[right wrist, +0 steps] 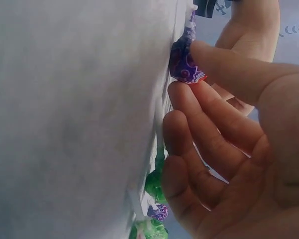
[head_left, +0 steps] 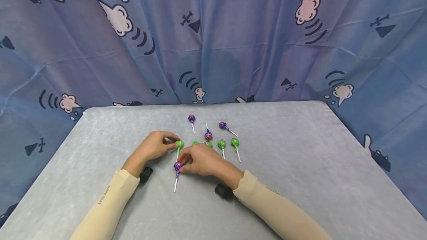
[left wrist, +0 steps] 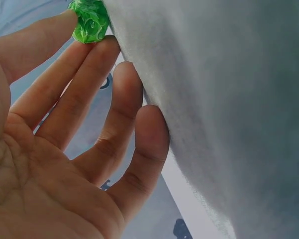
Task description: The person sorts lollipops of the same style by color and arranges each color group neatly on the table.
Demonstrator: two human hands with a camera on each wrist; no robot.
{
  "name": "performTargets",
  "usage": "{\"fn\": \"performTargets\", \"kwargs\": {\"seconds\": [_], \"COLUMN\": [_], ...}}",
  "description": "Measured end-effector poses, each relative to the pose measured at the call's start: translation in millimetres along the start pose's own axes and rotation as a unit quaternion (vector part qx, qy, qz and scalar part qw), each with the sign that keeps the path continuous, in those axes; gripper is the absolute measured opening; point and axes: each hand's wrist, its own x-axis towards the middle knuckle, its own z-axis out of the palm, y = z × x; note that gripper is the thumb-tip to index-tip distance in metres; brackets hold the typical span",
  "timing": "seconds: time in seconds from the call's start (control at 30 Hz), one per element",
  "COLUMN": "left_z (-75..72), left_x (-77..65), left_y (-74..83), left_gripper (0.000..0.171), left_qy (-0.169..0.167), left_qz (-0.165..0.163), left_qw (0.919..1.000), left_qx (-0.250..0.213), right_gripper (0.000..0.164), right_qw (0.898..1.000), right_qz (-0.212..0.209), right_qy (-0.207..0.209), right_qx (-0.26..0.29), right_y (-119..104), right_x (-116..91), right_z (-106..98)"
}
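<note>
At the left end of a row of green lollipops, my left hand (head_left: 156, 146) pinches a green-wrapped lollipop (head_left: 179, 144) by its head. In the left wrist view, the green wrapper (left wrist: 92, 22) sits between thumb and fingertips, the other fingers along the table surface. Just nearer to me, my right hand (head_left: 204, 159) pinches a purple-wrapped lollipop (head_left: 177, 166) at its head, its white stick pointing toward me. Thumb and fingertips flank the purple wrapper (right wrist: 184, 63) in the right wrist view. The right hand partly covers other green lollipops in the row.
Two green lollipops (head_left: 221, 144), (head_left: 235, 142) lie right of the right hand. Behind the row are three purple lollipops (head_left: 191, 118), (head_left: 208, 135), (head_left: 223, 125), turned different ways. A grey cloth covers the table (head_left: 300, 180); a blue patterned curtain (head_left: 213, 40) hangs behind its far edge.
</note>
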Motion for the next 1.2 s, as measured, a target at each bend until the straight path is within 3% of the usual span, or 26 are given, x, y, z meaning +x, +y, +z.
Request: {"fn": "performTargets", "kwargs": {"seconds": [0.33,0.6,0.97,1.2], "left_z": [-3.3,-12.6,-2.3,5.0], "left_x": [-0.5,-20.1,-58.9,-66.1], "left_y": [1.7,15.9,33.6,45.1], "left_gripper": [0.027,0.031,0.027,0.023], "left_qy": [0.003,0.012,0.025,0.017], "left_qz": [0.004,-0.009,0.039,0.065], "left_qw": [1.0000,0.9997,0.9984,0.9968], "left_qx": [0.005,0.020,0.033,0.043], "right_gripper": [0.021,0.028,0.031,0.032], "right_qw": [1.000,0.999,0.996,0.996], "right_qz": [0.004,0.038,0.064,0.074], "right_qy": [0.008,0.001,0.055,0.034], "right_qx": [0.009,0.031,0.037,0.024], "right_y": [-2,5,48,74], "right_x": [0,-2,-7,-8], "right_z": [-5,-18,-72,-87]}}
